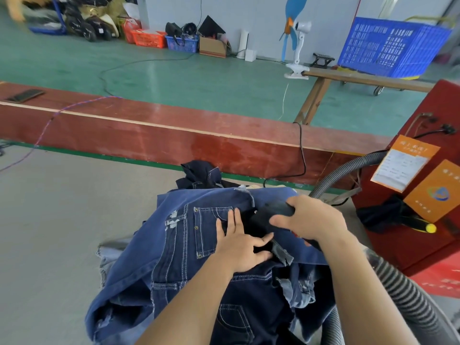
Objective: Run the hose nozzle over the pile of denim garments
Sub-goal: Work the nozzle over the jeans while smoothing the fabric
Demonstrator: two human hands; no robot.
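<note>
Grey bench [62,220] carries the denim pile [199,257], stacked at its near right part, top pair spread flat, darker pieces bunched at the far end. Frayed light-blue scrap [107,257] sticks out on the pile's left. Behind, a red board [149,130] runs across; a dark phone-like slab [25,95] lies at its left end, a purple cord [49,118] and black cable [302,150] drape over it.

Denim pile [174,265] sits front and centre on the surface [49,232]. Left hand [240,247] lies flat on top; right hand [311,220] just right of it holds the nozzle [271,211]. Hose [348,170] runs right to the machine [410,220].
</note>
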